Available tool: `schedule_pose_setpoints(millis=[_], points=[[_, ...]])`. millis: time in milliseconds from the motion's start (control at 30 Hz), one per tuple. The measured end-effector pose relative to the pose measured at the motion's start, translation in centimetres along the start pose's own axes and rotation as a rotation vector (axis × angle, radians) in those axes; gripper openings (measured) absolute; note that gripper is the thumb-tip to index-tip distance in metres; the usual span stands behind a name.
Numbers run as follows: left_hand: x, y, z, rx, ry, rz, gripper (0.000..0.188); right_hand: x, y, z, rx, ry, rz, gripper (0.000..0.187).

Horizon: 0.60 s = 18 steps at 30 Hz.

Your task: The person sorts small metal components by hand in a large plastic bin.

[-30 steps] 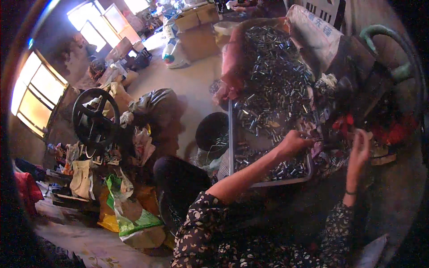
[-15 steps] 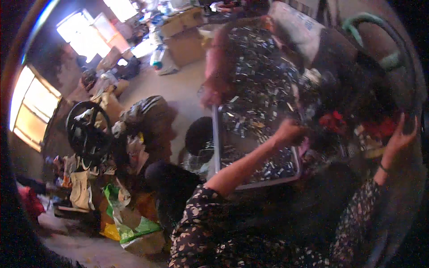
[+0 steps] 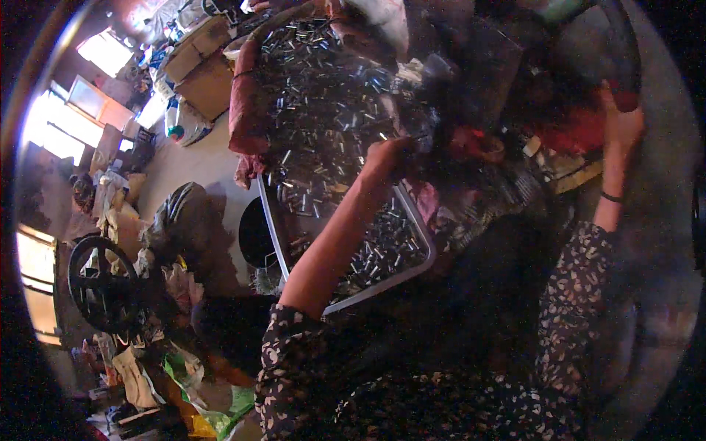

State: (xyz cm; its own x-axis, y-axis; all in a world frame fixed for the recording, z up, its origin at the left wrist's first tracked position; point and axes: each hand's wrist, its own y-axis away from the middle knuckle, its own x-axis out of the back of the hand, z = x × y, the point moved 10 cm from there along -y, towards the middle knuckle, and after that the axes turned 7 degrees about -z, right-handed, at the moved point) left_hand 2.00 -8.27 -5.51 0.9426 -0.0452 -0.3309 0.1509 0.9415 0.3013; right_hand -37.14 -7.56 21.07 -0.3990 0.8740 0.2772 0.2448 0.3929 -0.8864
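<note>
Metal pcs (image 3: 382, 250): lots of short shiny cylinders, loose, lying every which way in tray (image 3: 273, 224); dense by near R corner, thinner mid-tray, more toward far end
Tray rim: light, straight on L edge, rounded at near R corner; far part of L edge under rolled reddish cloth (image 3: 245, 103)
L hand (image 3: 390, 154): at tray's R edge, forearm crossing tray from near L corner, over pcs; fingers curled in, dark around tips, can't tell if clamped on a pc
R hand (image 3: 624, 132): well apart from L hand, out past tray's R edge, by dark red cloth (image 3: 570, 132); fingers point up/away, tips dim, can't tell if gripping
R wrist: thin dark band (image 3: 612, 197)
Sleeves (image 3: 577, 294): dark w/ pale pattern, both arms
Tray R side: pink cloth (image 3: 425, 202) just beside R edge; more dim fabric btwn it & R hand, too dark to sort
Tray L side: black round container (image 3: 254, 235) just beside L edge
Farther L: black spoked wheel (image 3: 103, 281), upright, well apart from tray; green bag (image 3: 239, 404) nearer the person
Beyond far L: cardboard box (image 3: 204, 84) on floor
</note>
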Motion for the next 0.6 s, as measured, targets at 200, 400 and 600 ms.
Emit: schedule_pose_setpoints(millis=[200,400,600], points=[[2.3,-3.7,-3.2,0.089,0.144,0.044,0.019,-1.6,-5.7,0.9,0.084,-0.003,-0.209,0.041],[2.1,-1.7,-1.4,0.063,-0.087,0.124,0.026,-4.5,-11.2,0.8,0.146,-0.045,-0.383,0.040],[1.1,-1.4,1.8,-0.098,-0.357,0.232,0.026,-7.0,-12.4,-0.6,0.174,-0.028,-0.470,0.039]])
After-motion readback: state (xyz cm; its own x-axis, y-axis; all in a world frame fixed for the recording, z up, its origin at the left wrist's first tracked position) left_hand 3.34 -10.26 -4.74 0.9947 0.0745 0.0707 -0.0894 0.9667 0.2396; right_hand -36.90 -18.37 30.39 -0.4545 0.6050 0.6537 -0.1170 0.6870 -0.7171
